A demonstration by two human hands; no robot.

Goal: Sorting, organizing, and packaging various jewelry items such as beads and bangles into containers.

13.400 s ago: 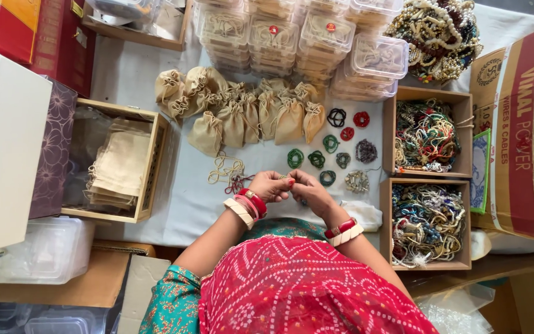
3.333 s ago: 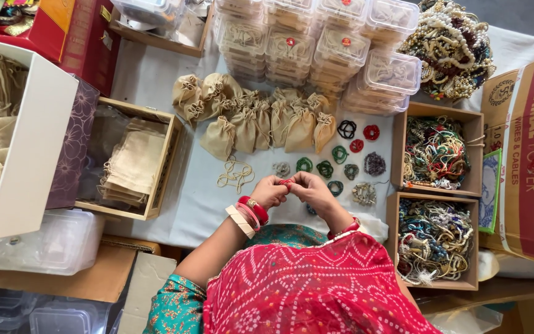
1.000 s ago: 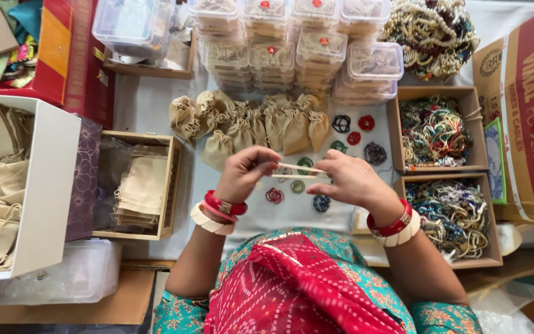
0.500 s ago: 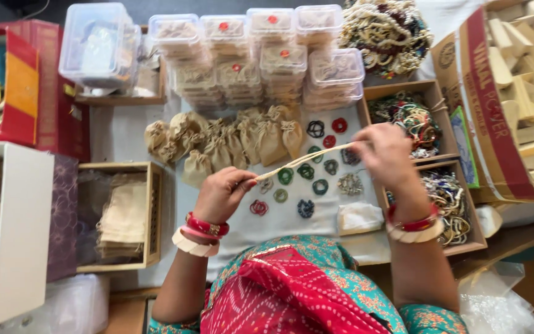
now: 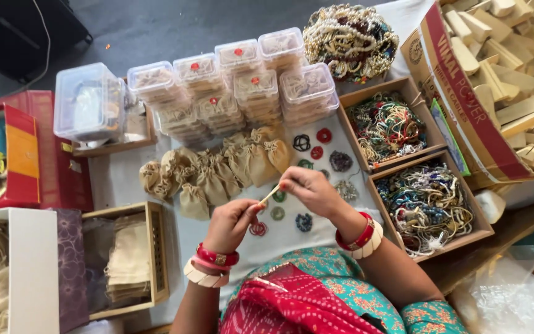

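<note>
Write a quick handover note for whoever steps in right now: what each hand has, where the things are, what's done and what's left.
Left hand: fingers pinch one end of a thin cream cord.
Right hand: fingers pinch the other end; the cord is taut between the hands, above the white cloth.
Laid out on the cloth: small beaded rings in several colours, a row of tied beige pouches.
Nearby: stacked clear boxes, two wooden trays of beaded strings at right.
Done: rings set out, pouches tied.
Left: the cord is bare, with nothing on it.
</note>
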